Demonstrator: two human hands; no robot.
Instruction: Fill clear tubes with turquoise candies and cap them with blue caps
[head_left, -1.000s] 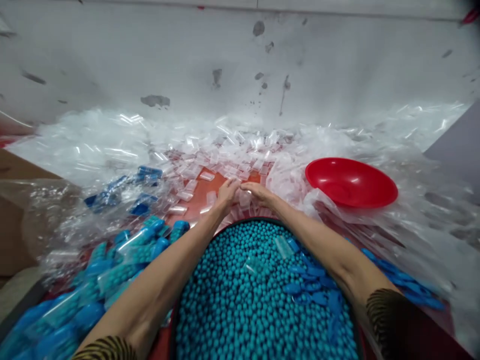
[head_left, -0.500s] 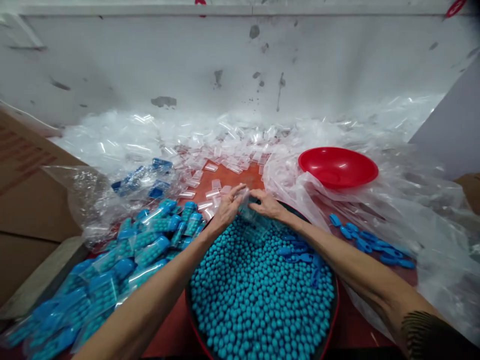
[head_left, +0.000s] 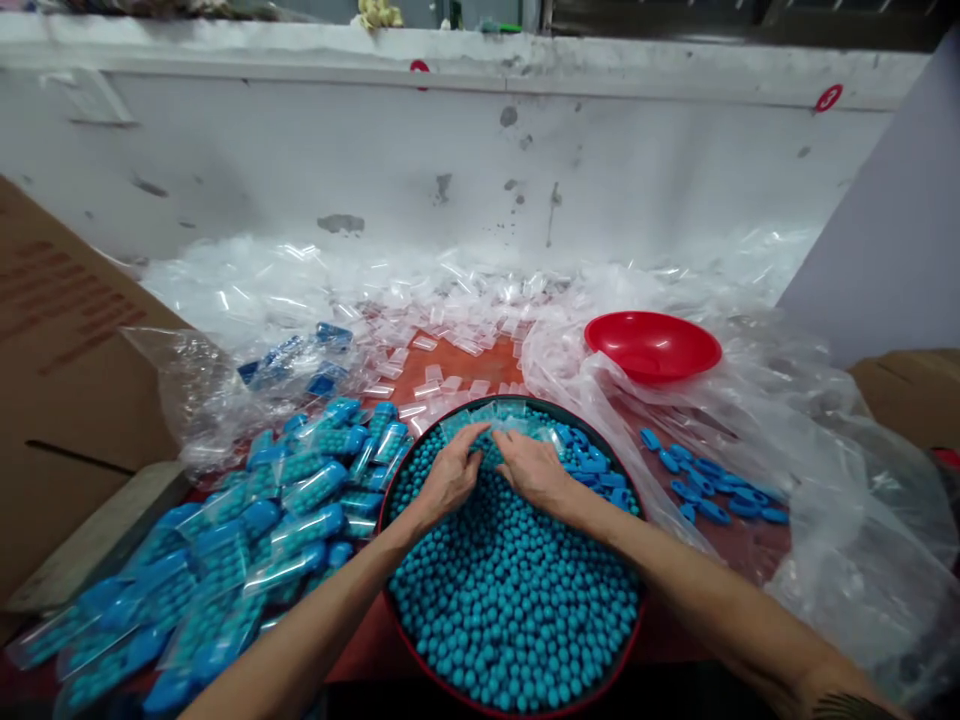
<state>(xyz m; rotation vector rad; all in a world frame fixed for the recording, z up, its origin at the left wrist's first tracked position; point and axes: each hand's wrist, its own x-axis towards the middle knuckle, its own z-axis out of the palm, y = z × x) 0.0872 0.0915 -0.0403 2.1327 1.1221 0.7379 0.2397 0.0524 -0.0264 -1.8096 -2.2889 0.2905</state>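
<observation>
A round dark tub with a red rim (head_left: 391,590) is filled with small turquoise balls (head_left: 517,610). Over its far part, both hands reach in from the front. My left hand (head_left: 452,472) has its fingers stretched forward and the thumb apart, low over the balls. Opposite it, my right hand (head_left: 534,468) is angled inward, fingers extended, fingertips near those of the left. Just beyond the fingertips, clear plastic pieces (head_left: 499,410) lie on the balls along the far rim. Blue plastic caps (head_left: 592,462) rest in the tub, right of my right hand.
Left of the tub lie many ball-filled clear packs with blue tops (head_left: 311,487). A cardboard box (head_left: 75,400) stands farther left. At right are a red bowl (head_left: 652,347), loose blue caps (head_left: 724,485) and crumpled plastic sheeting (head_left: 847,520). Small clear pieces (head_left: 427,385) are scattered behind.
The view has tilted up. My hands, earlier together on a clear plastic piece above the far rim, have come down closer to the balls. Clear pieces now lie beyond the fingers.
</observation>
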